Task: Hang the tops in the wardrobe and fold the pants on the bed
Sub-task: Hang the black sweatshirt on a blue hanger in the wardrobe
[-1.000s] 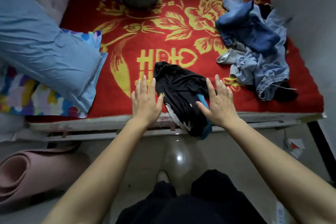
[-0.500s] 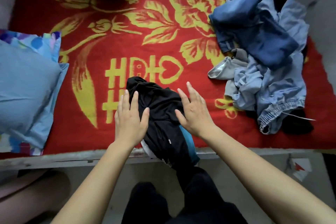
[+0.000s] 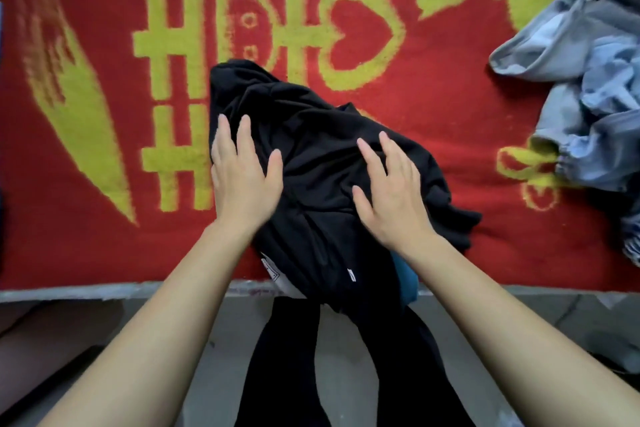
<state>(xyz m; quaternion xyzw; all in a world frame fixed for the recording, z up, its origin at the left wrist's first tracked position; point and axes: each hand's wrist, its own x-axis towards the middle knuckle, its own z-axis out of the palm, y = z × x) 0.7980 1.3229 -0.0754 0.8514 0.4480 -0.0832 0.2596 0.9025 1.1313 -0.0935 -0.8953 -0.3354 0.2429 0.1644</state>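
A red blanket (image 3: 69, 236) with yellow patterns covers the bed, and its near edge (image 3: 104, 291) runs across the lower part of the view above a grey floor (image 3: 225, 340).

The left hand (image 3: 242, 180) lies flat on the left side of the black garment (image 3: 318, 156). Its fingers are straight and close together, the thumb is set apart to the right, and it pinches nothing.

The garment lies crumpled on the blanket near the bed's edge, in the middle of the view. Its lower end hangs over the edge toward the person's black-clad legs (image 3: 277, 374). A small white label (image 3: 350, 274) shows on its lower part and a white tag (image 3: 273, 267) at its lower left.

The right hand (image 3: 391, 191) rests on the garment's right side with fingers slightly spread and relaxed and the thumb out to the left. It grips nothing.

A bit of blue cloth (image 3: 407, 281) peeks from under the garment below the right wrist.

Well apart at the far right, a pile (image 3: 595, 107) of pale blue clothes lies rumpled on the blanket and runs past the frame's edge.
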